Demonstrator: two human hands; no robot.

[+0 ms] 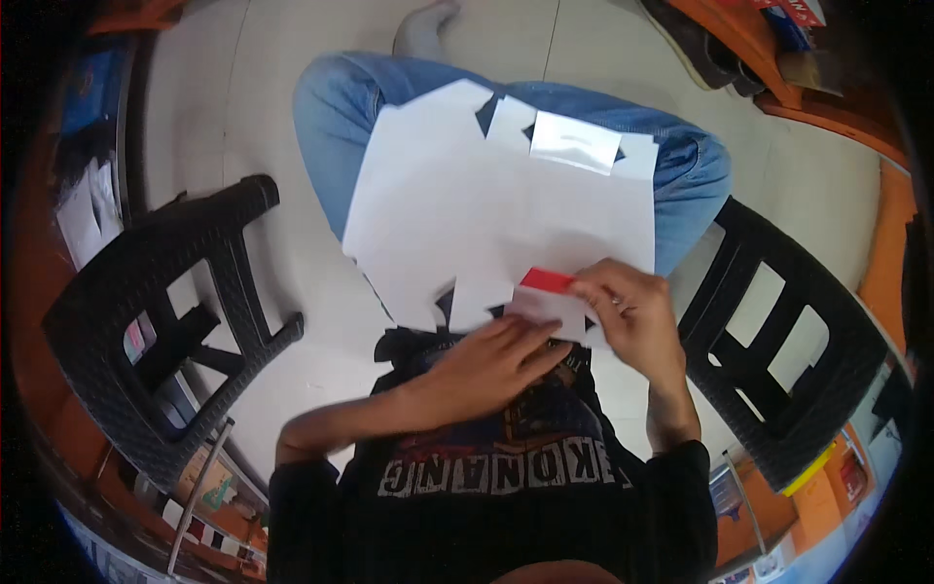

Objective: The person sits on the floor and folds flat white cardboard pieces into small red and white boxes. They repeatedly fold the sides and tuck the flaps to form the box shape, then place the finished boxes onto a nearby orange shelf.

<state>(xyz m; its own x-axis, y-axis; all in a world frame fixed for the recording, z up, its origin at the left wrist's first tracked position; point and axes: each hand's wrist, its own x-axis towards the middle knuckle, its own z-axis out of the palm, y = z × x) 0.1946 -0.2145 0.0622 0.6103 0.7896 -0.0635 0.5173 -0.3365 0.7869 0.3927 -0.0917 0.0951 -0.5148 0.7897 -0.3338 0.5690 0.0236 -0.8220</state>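
Note:
A large white card sheet [438, 204], cut like an unfolded box with notched flaps, lies across my lap. On its far flap is a shiny, clear-looking strip [576, 143]. My left hand [491, 365] rests on the near flap, fingers stretched out over its edge. My right hand [628, 316] pinches the right end of a red strip [547, 280], which sits just above the near flap's pale panel. How far the strip is stuck to the card cannot be made out, as the fingers cover that end.
Black plastic stools or chairs lie at my left [175, 311] and at my right [778, 341]. Orange shelving [778, 68] with dark shoes [686, 44] stands at the far right. White papers [89, 214] are at the left. I sit cross-legged on a tiled floor [277, 107].

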